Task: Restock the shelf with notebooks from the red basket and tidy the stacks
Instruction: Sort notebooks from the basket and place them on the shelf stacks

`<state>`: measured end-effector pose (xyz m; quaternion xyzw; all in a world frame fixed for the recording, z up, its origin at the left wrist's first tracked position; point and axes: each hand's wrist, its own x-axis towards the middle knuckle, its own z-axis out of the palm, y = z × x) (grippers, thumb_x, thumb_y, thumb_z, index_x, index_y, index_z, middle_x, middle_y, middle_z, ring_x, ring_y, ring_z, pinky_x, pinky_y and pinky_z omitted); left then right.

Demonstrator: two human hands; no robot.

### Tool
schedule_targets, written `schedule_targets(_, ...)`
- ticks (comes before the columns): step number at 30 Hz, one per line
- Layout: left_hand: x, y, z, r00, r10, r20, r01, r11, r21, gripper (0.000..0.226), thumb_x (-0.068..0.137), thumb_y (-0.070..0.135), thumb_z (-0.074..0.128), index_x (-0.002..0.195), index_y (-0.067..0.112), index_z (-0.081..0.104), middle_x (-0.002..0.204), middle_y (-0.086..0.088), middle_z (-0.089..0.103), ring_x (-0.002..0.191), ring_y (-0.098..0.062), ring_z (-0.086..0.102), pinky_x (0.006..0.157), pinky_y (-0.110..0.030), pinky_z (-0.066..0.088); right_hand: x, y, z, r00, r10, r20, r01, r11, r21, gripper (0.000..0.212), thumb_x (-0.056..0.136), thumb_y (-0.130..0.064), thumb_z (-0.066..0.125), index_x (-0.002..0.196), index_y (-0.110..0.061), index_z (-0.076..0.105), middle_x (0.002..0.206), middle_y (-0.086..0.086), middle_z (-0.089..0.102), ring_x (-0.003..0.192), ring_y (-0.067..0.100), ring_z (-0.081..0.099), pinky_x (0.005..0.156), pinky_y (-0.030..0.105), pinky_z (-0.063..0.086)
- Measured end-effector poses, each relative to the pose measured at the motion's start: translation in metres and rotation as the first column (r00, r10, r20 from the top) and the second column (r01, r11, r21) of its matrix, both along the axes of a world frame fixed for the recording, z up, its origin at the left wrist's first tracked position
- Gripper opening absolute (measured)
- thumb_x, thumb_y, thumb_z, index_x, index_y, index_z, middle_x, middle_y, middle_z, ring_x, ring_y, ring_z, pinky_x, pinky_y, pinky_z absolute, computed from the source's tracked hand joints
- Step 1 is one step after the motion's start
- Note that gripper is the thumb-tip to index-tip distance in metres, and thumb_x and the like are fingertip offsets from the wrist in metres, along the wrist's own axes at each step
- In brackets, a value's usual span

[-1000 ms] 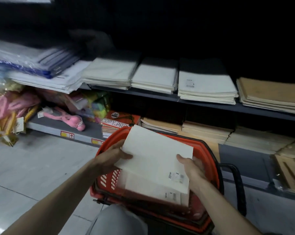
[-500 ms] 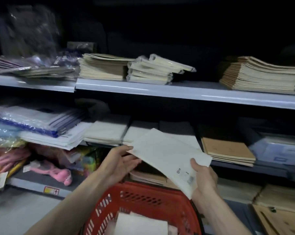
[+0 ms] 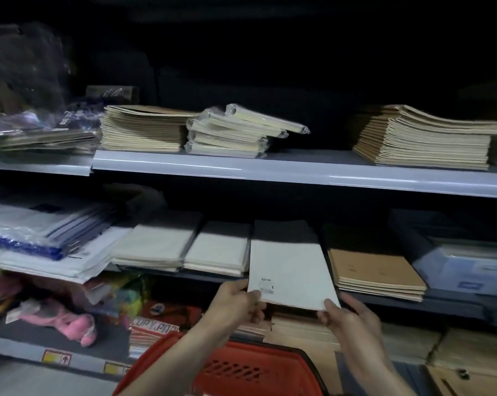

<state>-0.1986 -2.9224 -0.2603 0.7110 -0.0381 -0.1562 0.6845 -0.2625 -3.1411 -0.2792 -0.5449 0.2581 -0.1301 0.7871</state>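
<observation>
- Head view: my left hand [image 3: 235,302] and right hand [image 3: 352,318] each pinch a near corner of a white notebook [image 3: 290,270], fingers [image 3: 253,295] curled over its edge. Its far end reaches over the middle shelf [image 3: 455,304], between a white stack [image 3: 218,250] and a brown stack [image 3: 375,270].
- To do this well, I would slide it straight back and level until its near edge lines up with its neighbours, then let go and square the sides.
- The pile beneath it is covered and the shelf's back is in deep shadow. The red basket [image 3: 241,364] is cut off below, so I cannot count what remains.
</observation>
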Motion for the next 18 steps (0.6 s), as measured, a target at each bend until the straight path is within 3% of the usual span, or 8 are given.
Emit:
schedule_targets(3,0.014,-0.008,0.003,0.989,0.062,0.138,-0.07,0.996,0.055,0.032,0.099,0.011,0.066,0.128,-0.002,0.064,0.079,-0.009,0.074,0.071,-0.022,0.071,0.074,-0.034,0.06,0.017,-0.009,0.007,0.999,0.047,0.011,-0.041,0.943,-0.329,0.04,0.096,0.001,0.069,0.135,-0.002,0.061,0.082,0.004,0.081,0.08,0.024,0.077,0.088,0.038,0.058)
schedule_targets(5,0.028,-0.016,0.006,0.97,0.131,0.206,-0.151,0.985,0.087,0.056,0.098,0.012,0.068,0.147,-0.004,0.045,0.075,-0.008,0.076,0.074,-0.023,0.075,0.082,-0.038,0.063,0.031,-0.01,0.016,0.997,0.065,0.029,-0.044,0.878,-0.476,0.04,0.097,-0.006,0.07,0.136,-0.006,0.063,0.084,-0.01,0.077,0.08,0.015,0.079,0.079,0.027,0.056)
schedule_targets(7,0.042,-0.024,0.01,0.944,0.163,0.286,-0.213,0.965,0.152,0.05,0.099,0.012,0.067,0.143,-0.006,0.049,0.073,-0.009,0.076,0.071,-0.02,0.074,0.078,-0.031,0.063,0.048,-0.012,0.02,0.996,0.08,0.032,-0.044,0.79,-0.612,0.036,0.097,-0.01,0.07,0.132,-0.008,0.068,0.079,-0.021,0.071,0.078,0.015,0.078,0.074,0.025,0.056)
schedule_targets(10,0.055,-0.029,0.005,0.916,0.169,0.363,-0.282,0.916,0.286,0.04,0.099,0.015,0.067,0.133,-0.004,0.06,0.064,-0.003,0.075,0.064,-0.014,0.074,0.079,-0.032,0.063,0.07,-0.018,0.014,0.998,0.058,-0.016,-0.049,0.643,-0.764,0.017,0.095,-0.016,0.074,0.11,-0.01,0.078,0.068,-0.014,0.07,0.067,0.016,0.074,0.071,0.037,0.063)
schedule_targets(12,0.059,-0.029,-0.005,0.913,0.182,0.366,-0.316,0.881,0.351,0.044,0.098,0.02,0.069,0.135,-0.001,0.06,0.06,0.0,0.074,0.062,-0.012,0.074,0.078,-0.038,0.064,0.078,-0.023,0.007,0.999,0.032,-0.038,-0.049,0.527,-0.849,0.017,0.093,-0.022,0.076,0.103,-0.009,0.08,0.063,-0.008,0.069,0.063,0.019,0.069,0.07,0.038,0.058)
schedule_targets(14,0.063,-0.029,-0.014,0.91,0.201,0.363,-0.343,0.855,0.388,0.046,0.096,0.026,0.071,0.134,0.001,0.062,0.057,0.002,0.073,0.061,-0.011,0.074,0.077,-0.038,0.064,0.084,-0.027,0.001,0.998,0.019,-0.053,-0.055,0.463,-0.885,0.027,0.093,-0.026,0.077,0.108,-0.004,0.078,0.077,0.0,0.075,0.078,0.026,0.071,0.073,0.038,0.056)
schedule_targets(15,0.065,-0.029,-0.018,0.91,0.203,0.363,-0.348,0.849,0.397,0.045,0.095,0.029,0.072,0.131,0.002,0.064,0.056,0.003,0.073,0.061,-0.01,0.074,0.078,-0.039,0.064,0.086,-0.029,-0.001,0.997,0.011,-0.072,-0.069,0.442,-0.894,0.034,0.093,-0.029,0.076,0.115,-0.003,0.076,0.095,0.005,0.079,0.091,0.028,0.073,0.08,0.038,0.056)
schedule_targets(18,0.074,-0.028,-0.024,0.92,0.201,0.338,-0.334,0.853,0.402,0.041,0.093,0.032,0.075,0.119,0.001,0.069,0.057,0.002,0.073,0.06,-0.01,0.074,0.077,-0.042,0.064,0.092,-0.033,-0.006,0.992,-0.012,-0.126,-0.11,0.417,-0.902,0.044,0.096,-0.033,0.072,0.132,-0.008,0.068,0.134,0.0,0.07,0.121,0.024,0.067,0.096,0.04,0.057)
